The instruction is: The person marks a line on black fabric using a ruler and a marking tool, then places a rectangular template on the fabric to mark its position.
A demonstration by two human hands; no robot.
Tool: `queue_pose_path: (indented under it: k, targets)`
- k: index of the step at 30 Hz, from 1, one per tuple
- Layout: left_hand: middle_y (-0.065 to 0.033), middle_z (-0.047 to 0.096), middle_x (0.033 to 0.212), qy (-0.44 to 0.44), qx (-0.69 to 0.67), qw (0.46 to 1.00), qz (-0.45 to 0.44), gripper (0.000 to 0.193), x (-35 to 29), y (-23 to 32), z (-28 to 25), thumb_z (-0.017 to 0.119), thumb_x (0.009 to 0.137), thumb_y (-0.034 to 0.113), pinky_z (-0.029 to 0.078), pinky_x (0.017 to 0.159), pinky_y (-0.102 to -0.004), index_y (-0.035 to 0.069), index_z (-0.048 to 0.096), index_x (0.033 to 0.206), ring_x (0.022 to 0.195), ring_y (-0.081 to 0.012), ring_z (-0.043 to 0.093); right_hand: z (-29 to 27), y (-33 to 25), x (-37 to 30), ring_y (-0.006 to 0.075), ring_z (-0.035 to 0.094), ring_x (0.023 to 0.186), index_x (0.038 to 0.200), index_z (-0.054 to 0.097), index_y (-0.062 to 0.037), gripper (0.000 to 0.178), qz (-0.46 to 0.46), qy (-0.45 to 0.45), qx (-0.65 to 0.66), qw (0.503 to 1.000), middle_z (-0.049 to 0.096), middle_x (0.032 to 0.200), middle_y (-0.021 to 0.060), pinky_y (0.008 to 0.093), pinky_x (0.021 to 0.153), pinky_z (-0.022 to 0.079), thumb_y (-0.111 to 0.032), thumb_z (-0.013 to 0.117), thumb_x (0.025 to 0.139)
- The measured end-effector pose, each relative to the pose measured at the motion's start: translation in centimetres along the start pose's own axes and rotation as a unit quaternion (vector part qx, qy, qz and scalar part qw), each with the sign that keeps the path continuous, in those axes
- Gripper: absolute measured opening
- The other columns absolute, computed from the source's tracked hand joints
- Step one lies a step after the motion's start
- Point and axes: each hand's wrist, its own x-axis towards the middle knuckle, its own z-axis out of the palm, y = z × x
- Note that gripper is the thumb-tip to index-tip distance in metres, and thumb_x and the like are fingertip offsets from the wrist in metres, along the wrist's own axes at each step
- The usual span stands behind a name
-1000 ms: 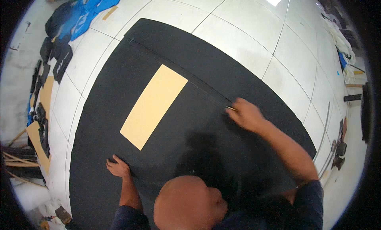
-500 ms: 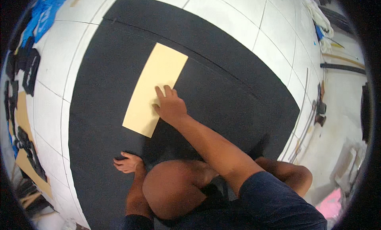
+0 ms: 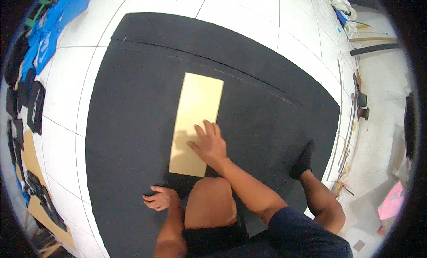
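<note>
A pale yellow rectangular board (image 3: 198, 98) lies flat on a large black sheet (image 3: 129, 106). My right hand (image 3: 210, 147) rests over the lower part of the board with its fingers spread, the fingertips touching its surface. The board's long sides run nearly away from me, and its near end sits just beyond my knee. To the left of my knee, my left hand (image 3: 161, 199) leans on the black sheet, fingers apart and holding nothing. A long dark slit or line (image 3: 200, 58) and fainter pale lines cross the sheet beyond the board.
White tiled floor (image 3: 66, 98) surrounds the sheet. Blue plastic (image 3: 58, 31), black pieces (image 3: 36, 109) and tan sheets (image 3: 33, 155) lie along the left. On the right are thin rods (image 3: 344, 138), a black tube (image 3: 376, 49) and a pink item (image 3: 390, 200). My black-socked foot (image 3: 303, 162) stands on the sheet.
The board has turned so its long sides point more straight ahead, with my right hand still on it. My view has shifted, and my right leg has stretched out, bringing the socked foot into sight.
</note>
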Motion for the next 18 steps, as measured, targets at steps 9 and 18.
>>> queue_pose_path:
  k: [9,18]
  targets:
    - [-0.0167,0.04,0.148,0.028,-0.036,0.998,0.049,0.064,0.0,0.6,0.1,0.039,0.1,0.058,0.035,0.107,-0.0543,0.013,0.04,0.146,0.137,-0.0348,0.039,0.2,4.7,-2.8,0.0415,0.034,0.14,0.14,0.05,-0.0087,0.072,0.069,0.12,-0.02,0.99,0.042,0.148,0.0172,0.0499,0.101,0.05,-0.052,0.068,0.086]
    - [-0.017,0.041,0.147,0.04,-0.048,0.996,0.069,0.064,0.1,0.4,1.1,0.04,0.1,0.058,0.035,0.107,-0.0543,0.012,0.041,0.145,0.137,-0.0351,0.039,-0.3,4.7,-1.0,0.0419,0.027,0.145,0.15,0.041,-0.0103,0.077,0.097,0.1,-0.034,0.99,0.034,0.156,0.0154,0.0486,0.105,0.049,-0.057,0.06,0.091]
